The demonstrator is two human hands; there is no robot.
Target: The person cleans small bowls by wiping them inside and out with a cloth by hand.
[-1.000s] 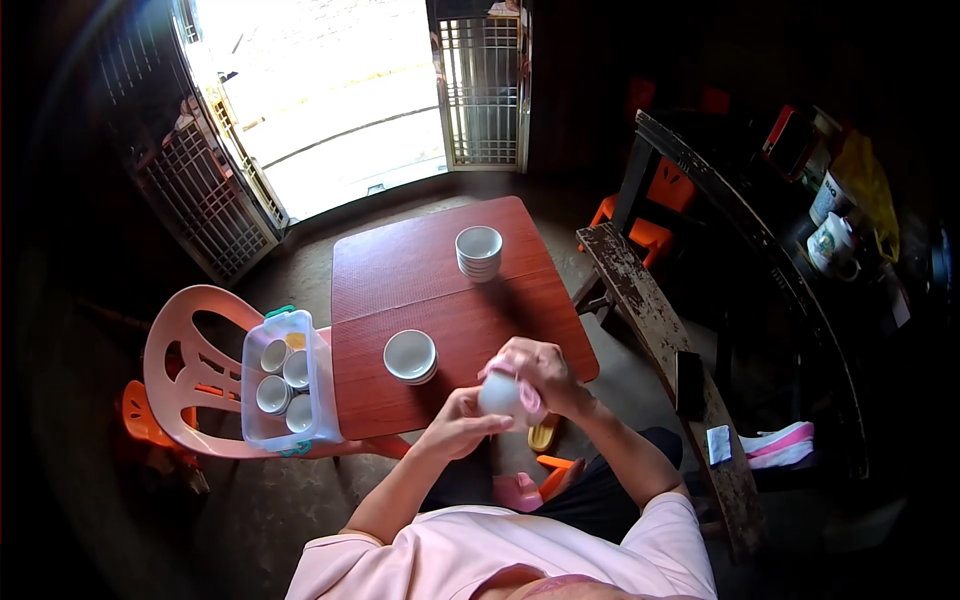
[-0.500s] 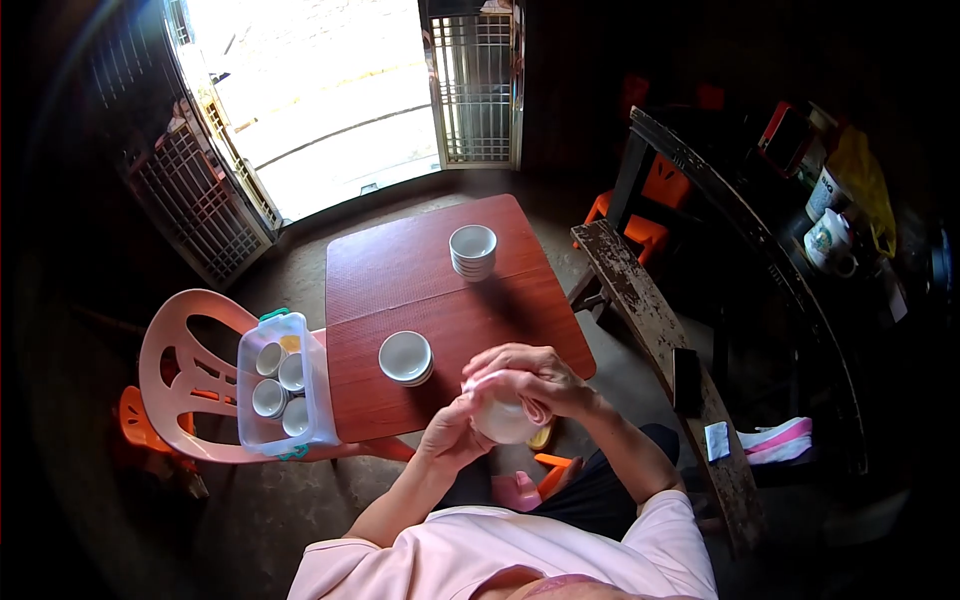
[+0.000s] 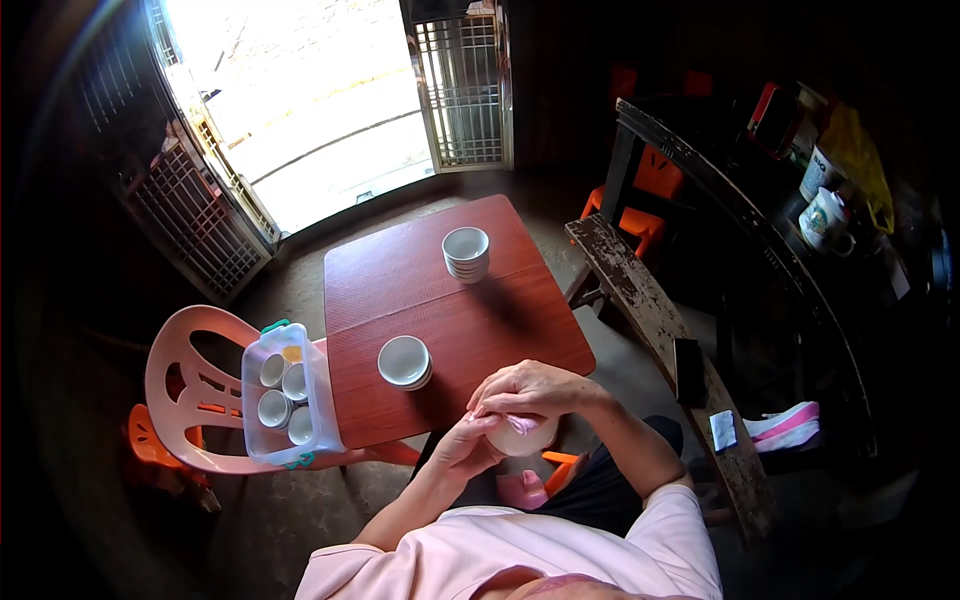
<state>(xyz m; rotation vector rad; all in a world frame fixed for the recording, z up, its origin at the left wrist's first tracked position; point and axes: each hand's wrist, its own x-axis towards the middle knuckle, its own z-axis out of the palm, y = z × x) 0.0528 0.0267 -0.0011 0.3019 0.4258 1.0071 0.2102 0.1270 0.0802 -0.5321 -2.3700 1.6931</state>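
Note:
A white bowl is held over my lap, just off the near edge of the red table. My left hand grips its left side. With my right hand I press a pink cloth against the bowl's rim; the fingers are closed around the cloth. One stack of white bowls stands near the table's left front, and a taller stack stands farther back.
At the left, a clear plastic box with several white bowls rests on a pink chair. A worn wooden bench on the right bears a black phone and a pale blue packet.
The bowl has turned and tilted in my hands. My right hand and the cloth have moved along its rim. The whole view has shifted slightly.

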